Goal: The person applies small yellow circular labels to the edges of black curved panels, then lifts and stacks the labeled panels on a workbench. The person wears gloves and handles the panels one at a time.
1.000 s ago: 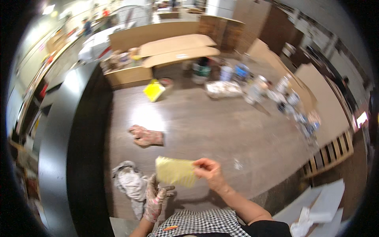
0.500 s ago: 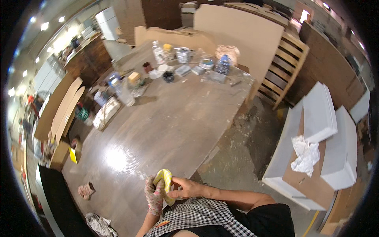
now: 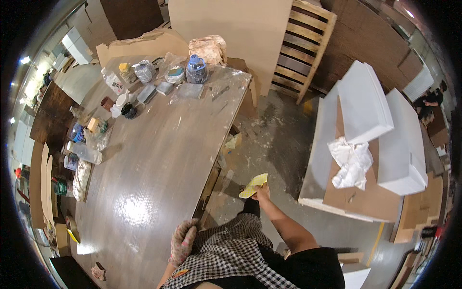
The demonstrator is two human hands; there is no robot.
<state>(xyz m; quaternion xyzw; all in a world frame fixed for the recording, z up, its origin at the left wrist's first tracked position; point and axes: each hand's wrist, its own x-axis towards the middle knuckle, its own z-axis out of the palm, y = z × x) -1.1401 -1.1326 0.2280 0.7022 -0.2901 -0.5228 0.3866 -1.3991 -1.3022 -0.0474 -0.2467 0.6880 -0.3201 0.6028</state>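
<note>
My right hand [image 3: 263, 193] is bare and pinches a folded yellow sheet [image 3: 253, 185], perhaps sandpaper or a cloth, held out over the dusty floor beside the table's edge. My left hand [image 3: 183, 243] wears a speckled work glove and hangs low against my checked apron, right at the near edge of the large brown table [image 3: 159, 159]; its fingers are loosely curled with nothing in them. My checked apron and dark clothes fill the bottom of the view.
Bottles, jars, tins and plastic bags [image 3: 144, 82] crowd the table's far and left edges. A wooden pallet [image 3: 301, 43] leans against boards at the back. White foam blocks [image 3: 365, 106] with a crumpled white rag [image 3: 351, 161] lie on cardboard to the right. A person [image 3: 428, 103] crouches far right.
My view has swung right, from the table to the floor and foam blocks. My right hand carried the yellow sheet away from my gloved left hand, out over the floor. The left hand dropped to my apron.
</note>
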